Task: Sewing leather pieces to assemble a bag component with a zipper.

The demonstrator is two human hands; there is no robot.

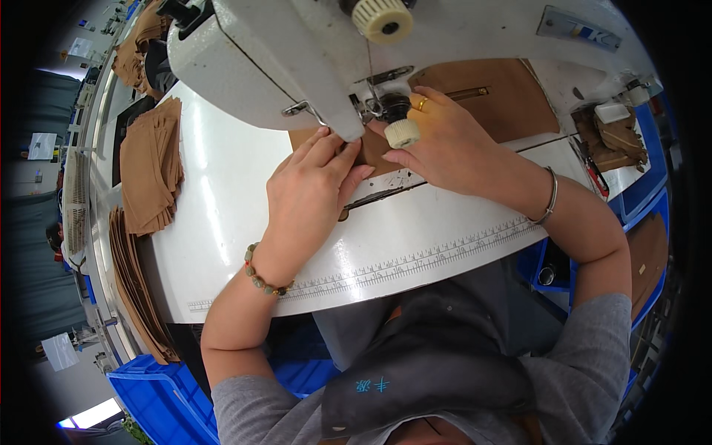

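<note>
A white sewing machine (245, 52) hangs over a brown leather-like piece (489, 100) with a short zipper-like strip (467, 93). My left hand (319, 182) is left of the needle area, its bent fingers close together on the near part of the piece, fingertips partly hidden under the machine head. My right hand (452, 152) is right of the presser foot, fingers curled on the same piece beside a cream knob (402, 133), some fingertips hidden behind it.
Brown cut-piece stacks (148, 163) lie along the table's (222, 208) left side, more (137, 289) below them. Blue bins (156, 393) flank the table. At the right are brown scraps (615, 141) and red-handled snips (597, 174). A printed ruler (386, 271) runs along the front edge.
</note>
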